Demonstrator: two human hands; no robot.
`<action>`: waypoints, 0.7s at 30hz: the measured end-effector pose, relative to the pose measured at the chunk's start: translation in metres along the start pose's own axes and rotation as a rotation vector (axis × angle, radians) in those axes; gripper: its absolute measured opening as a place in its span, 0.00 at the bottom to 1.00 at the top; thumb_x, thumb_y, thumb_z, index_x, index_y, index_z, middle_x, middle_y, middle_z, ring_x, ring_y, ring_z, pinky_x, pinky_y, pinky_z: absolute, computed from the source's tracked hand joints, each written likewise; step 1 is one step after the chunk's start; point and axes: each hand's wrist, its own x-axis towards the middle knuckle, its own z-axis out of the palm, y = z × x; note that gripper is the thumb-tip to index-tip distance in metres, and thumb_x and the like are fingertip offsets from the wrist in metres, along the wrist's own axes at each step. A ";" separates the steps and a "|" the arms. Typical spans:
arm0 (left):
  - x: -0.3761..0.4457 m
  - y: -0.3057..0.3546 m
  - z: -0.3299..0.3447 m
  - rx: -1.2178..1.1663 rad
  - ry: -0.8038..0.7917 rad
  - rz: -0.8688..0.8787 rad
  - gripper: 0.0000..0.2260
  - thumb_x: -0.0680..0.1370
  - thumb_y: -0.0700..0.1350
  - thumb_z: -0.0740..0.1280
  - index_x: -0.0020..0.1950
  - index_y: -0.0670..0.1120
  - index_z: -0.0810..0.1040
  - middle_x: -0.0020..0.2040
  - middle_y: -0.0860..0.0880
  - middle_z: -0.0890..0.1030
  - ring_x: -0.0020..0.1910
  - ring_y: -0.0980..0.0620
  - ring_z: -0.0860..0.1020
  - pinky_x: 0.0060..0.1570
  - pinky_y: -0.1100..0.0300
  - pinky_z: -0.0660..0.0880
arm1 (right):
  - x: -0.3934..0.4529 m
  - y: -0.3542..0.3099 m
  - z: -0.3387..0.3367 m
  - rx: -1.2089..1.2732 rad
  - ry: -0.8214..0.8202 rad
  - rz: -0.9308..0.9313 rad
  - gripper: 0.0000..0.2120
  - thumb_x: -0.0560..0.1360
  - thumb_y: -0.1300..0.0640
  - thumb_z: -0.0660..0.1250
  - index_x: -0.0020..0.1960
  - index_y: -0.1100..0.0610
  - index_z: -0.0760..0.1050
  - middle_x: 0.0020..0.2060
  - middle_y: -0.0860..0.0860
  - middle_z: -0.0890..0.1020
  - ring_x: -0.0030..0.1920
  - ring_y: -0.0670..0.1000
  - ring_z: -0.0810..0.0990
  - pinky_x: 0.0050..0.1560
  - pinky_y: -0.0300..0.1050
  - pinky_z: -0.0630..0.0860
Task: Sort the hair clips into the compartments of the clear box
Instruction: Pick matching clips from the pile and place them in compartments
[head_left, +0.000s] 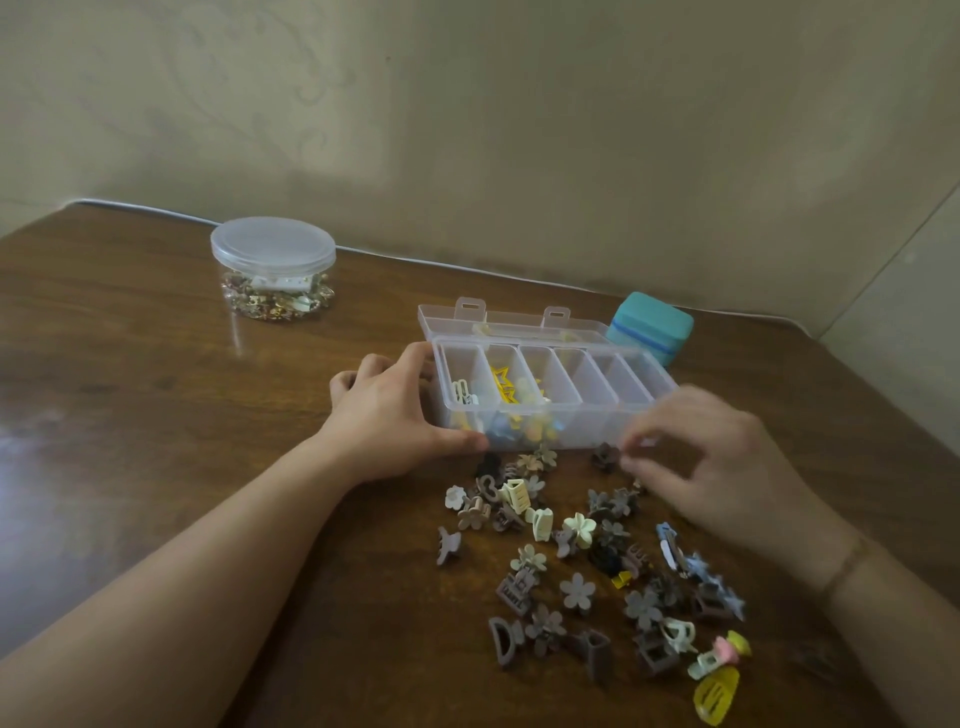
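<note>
1. Clear box (597, 410) sits open on the wooden table (156, 415), lid folded back; 6 compartments visible.
2. Yellow clips (506, 389) lie in the 2nd compartment from the left; a white clip (461, 391) in the 1st.
3. Left hand (395, 415) grips the box's left end, fingers curled round the corner.
4. Right hand (711, 462), blurred, fingertips drawn together beside a brown flower clip (604, 457); cannot tell whether they pinch it.
5. Loose pile of hair clips (597, 561) lies in front of the box.
6. Lidded round jar (274, 267) stands far left; teal case (652, 327) sits behind the box.
</note>
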 end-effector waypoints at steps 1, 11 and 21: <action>0.000 0.000 0.000 0.002 0.000 -0.001 0.44 0.60 0.74 0.69 0.71 0.59 0.59 0.65 0.56 0.73 0.70 0.51 0.62 0.67 0.46 0.54 | -0.013 0.000 -0.002 0.008 -0.037 -0.016 0.04 0.71 0.51 0.69 0.46 0.46 0.78 0.42 0.41 0.80 0.47 0.41 0.78 0.46 0.43 0.79; -0.001 0.001 0.000 0.008 0.006 -0.010 0.45 0.60 0.73 0.69 0.72 0.58 0.59 0.66 0.55 0.72 0.70 0.50 0.62 0.68 0.46 0.54 | -0.041 -0.004 -0.003 0.108 -0.288 0.071 0.07 0.70 0.42 0.69 0.47 0.40 0.80 0.45 0.36 0.79 0.54 0.42 0.76 0.50 0.41 0.77; -0.002 0.003 -0.001 0.004 0.001 -0.015 0.45 0.60 0.73 0.69 0.72 0.58 0.59 0.66 0.55 0.72 0.71 0.50 0.61 0.68 0.46 0.53 | -0.032 -0.010 -0.015 -0.036 -0.292 0.075 0.08 0.70 0.47 0.71 0.46 0.36 0.75 0.46 0.32 0.77 0.54 0.37 0.74 0.51 0.39 0.76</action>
